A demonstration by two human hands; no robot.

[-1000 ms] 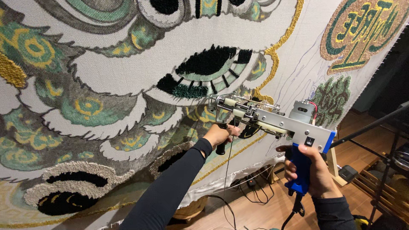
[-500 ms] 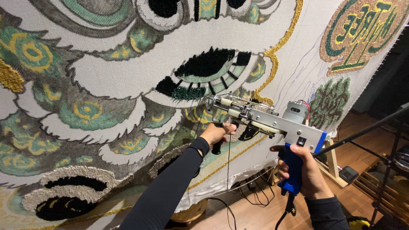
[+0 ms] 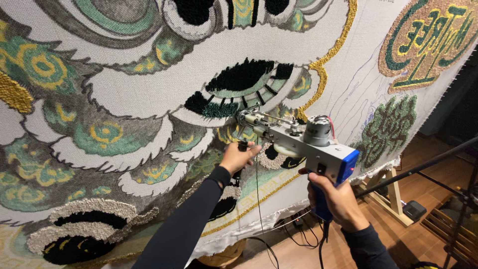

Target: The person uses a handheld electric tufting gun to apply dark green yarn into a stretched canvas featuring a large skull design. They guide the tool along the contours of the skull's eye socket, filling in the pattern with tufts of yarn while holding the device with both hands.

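Against the upright cloth: tufting gun held two-handed, nose at the dark eye motif.

I see my right hand wrapped around the blue rear grip to bear the weight, and my left hand closed on the black front handle to steer and press the needle into the stretched backing cloth. A cable hangs free below, off the work.

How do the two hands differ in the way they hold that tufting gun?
The left hand grips the black front handle just under the gun's nose, close to the cloth; the right hand wraps the blue rear handle, lower and farther from the cloth. The left arm is stretched out, the right bent close. Both are closed on the tufting gun, and both arms wear dark sleeves.
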